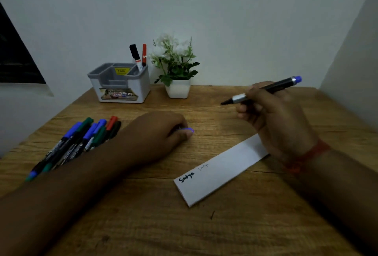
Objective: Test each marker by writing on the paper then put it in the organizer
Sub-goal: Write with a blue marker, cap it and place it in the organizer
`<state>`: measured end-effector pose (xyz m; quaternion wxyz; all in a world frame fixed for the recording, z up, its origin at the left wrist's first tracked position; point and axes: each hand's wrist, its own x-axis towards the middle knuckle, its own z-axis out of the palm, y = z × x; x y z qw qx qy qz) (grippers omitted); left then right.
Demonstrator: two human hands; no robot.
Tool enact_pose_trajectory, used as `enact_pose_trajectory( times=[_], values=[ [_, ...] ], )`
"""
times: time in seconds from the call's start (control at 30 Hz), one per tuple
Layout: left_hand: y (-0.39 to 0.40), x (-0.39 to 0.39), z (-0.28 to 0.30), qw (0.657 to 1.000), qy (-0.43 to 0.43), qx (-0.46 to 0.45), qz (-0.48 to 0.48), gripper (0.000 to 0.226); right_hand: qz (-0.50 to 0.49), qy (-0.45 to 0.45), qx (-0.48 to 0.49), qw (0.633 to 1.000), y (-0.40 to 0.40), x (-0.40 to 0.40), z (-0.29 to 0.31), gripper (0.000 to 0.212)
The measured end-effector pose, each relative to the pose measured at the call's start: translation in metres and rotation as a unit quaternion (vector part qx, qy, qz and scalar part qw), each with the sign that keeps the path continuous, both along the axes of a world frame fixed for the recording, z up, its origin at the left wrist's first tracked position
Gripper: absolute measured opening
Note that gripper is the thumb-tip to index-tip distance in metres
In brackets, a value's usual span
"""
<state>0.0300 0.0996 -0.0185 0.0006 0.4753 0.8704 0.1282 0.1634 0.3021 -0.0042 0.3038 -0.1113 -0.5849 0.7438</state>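
My right hand [274, 116] grips an uncapped black marker with a blue end [266, 89], tip pointing left, above the far end of the white paper strip [221, 170]. The strip lies diagonally on the desk and bears two handwritten words near its left end. My left hand [161, 131] rests on the desk with its fingers curled round a blue cap [189, 130]. Several capped markers [81, 139], blue, green, red and black, lie in a pile at the left. The grey and white organizer [120, 84] stands at the back with a black marker [135, 55] and a red marker [144, 54] upright in it.
A small white pot with a green and white plant [177, 71] stands right of the organizer. The wooden desk [184, 225] meets white walls behind and at the right. A dark panel shows at the far left.
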Motion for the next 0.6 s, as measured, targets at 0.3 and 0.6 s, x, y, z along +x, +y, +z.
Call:
enact_pose_trajectory(
  times=[0.3,0.6],
  values=[
    [0.008,0.007,-0.005,0.998,0.052,-0.017,-0.005,0.058,0.022,0.003,0.020,1.000,-0.011,-0.001,-0.002,0.006],
    [-0.002,0.005,-0.011,0.989,0.038,-0.146,0.009,0.098,0.039,0.066,0.020,0.997,-0.019,0.016,0.029,0.011]
  ],
)
